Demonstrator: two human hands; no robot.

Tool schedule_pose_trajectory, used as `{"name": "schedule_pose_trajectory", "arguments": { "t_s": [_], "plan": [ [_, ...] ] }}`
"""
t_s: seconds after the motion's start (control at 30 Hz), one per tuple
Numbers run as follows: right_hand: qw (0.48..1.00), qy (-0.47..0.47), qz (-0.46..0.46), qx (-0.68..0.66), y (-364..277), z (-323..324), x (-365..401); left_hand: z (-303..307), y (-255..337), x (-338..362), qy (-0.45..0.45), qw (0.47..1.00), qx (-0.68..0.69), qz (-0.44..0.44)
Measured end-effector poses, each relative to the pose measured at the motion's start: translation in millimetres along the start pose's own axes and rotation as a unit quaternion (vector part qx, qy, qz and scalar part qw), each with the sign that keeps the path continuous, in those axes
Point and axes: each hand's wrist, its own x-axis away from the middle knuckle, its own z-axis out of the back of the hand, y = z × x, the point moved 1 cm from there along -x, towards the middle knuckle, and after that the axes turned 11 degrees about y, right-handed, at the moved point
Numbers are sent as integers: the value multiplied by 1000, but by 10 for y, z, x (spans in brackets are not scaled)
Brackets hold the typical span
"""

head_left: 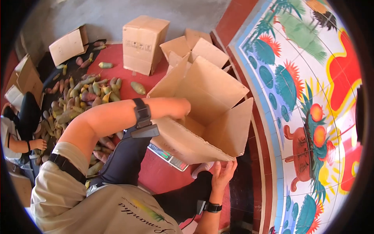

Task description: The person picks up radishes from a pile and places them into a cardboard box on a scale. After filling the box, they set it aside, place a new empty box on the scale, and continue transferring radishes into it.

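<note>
An open cardboard box (187, 144) stands tilted in front of me, its flaps raised. My left hand (180, 108) reaches over the near left wall into the box. Its fingers are mostly hidden by the cardboard, so their grip does not show. At the near right corner, my right hand (223, 173) holds the lower cardboard edge, with fingertips against it. Partly under the box is a digital scale (168, 156) with a keypad and a green display.
Elongated green, yellow and reddish produce (83, 95) lies heaped at the left. A closed carton (142, 45) and an open box (208, 52) stand behind. Another person's hand (38, 144) rests by the heap. A painted tile wall (272, 113) borders the right.
</note>
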Motion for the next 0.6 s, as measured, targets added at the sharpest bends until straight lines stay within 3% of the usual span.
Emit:
{"name": "schedule_pose_trajectory", "arguments": {
  "t_s": [0.07,0.17,0.3,0.4,0.47,0.53,0.6],
  "plan": [
    [999,9,36,27,-39,-18,-34,30,-44,-10,-24,999,38,19],
    [999,8,32,22,-86,-69,-41,82,-65,41,53,989,138,17],
    [999,4,19,47,-12,-103,-28,321,25,295,136,977,164,7],
    [999,33,-4,1,-14,-71,-85,413,-44,475,229,957,175,-42],
    [997,39,51,36,-2,-79,-80,408,-125,600,291,936,165,-112],
    [999,0,-24,29,-121,-64,-73,406,-222,757,348,920,130,-128],
    [999,-4,-15,32,-8,-79,-55,357,-286,910,398,900,100,-149]
  ]
}}
